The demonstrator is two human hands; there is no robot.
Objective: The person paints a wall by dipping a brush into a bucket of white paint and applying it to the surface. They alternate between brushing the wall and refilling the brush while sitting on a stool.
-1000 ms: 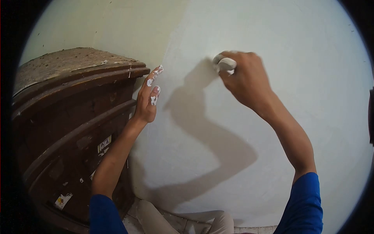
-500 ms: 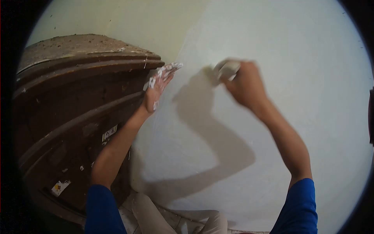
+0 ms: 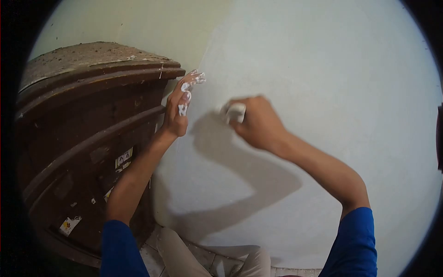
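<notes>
White paste coats the palm and fingers of my left hand (image 3: 177, 104), which is raised beside the cabinet's upper corner. Its fingers are stretched out, with no tool in them. My right hand (image 3: 262, 121) is closed around a small off-white wad (image 3: 236, 112) and holds it at the wall (image 3: 295, 203). Blur and the fingers hide whether the wad is cloth, sponge or folded paper. The wall surface is pale white here, with a yellowish-green area at the upper left. My right arm's shadow falls across the white part.
A dark brown wooden cabinet (image 3: 87, 134) stands close on the left, its top (image 3: 97, 53) dusty and its side bearing torn stickers (image 3: 70, 225). Below are my bent legs (image 3: 177, 251) and a tiled floor (image 3: 150, 258).
My right hand has moved down and to the left along the wall with the pale wad. My left hand has turned and shifted slightly left, its fingers now more upright.
</notes>
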